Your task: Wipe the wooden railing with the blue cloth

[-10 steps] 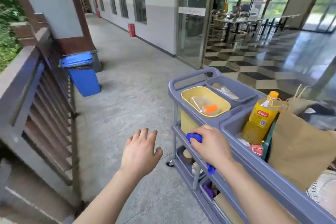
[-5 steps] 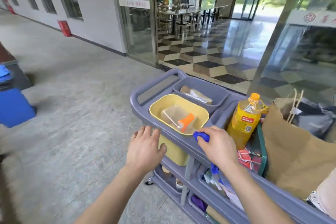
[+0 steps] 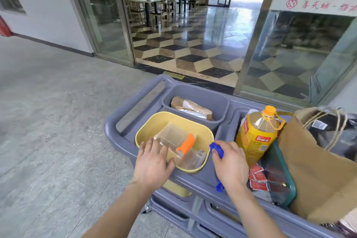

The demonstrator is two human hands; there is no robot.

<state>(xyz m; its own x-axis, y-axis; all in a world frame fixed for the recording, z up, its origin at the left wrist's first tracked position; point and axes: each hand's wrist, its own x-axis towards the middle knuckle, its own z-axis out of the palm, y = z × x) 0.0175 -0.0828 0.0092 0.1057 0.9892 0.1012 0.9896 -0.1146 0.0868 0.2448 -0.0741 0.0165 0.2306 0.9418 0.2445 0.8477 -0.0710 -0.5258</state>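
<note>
My right hand (image 3: 230,166) is closed around the blue cloth (image 3: 216,149), whose ends stick out above my fingers and below my wrist. It rests over the near rim of a grey cart (image 3: 123,137). My left hand (image 3: 152,164) hovers with fingers spread over the near edge of a yellow tub (image 3: 154,121) on the cart, holding nothing. The wooden railing is out of view.
The yellow tub holds clear plastic containers with an orange clip (image 3: 186,144). Behind it is a grey bin (image 3: 218,102) with paper wrappers. A yellow oil bottle (image 3: 257,133), red sachets (image 3: 257,179) and a brown paper bag (image 3: 316,176) fill the cart's right side. Glass doors (image 3: 100,23) stand beyond.
My view has swung right, away from the railing and blue bin, toward the cart. My left hand has moved over the yellow tub. My right hand still grips the cloth.
</note>
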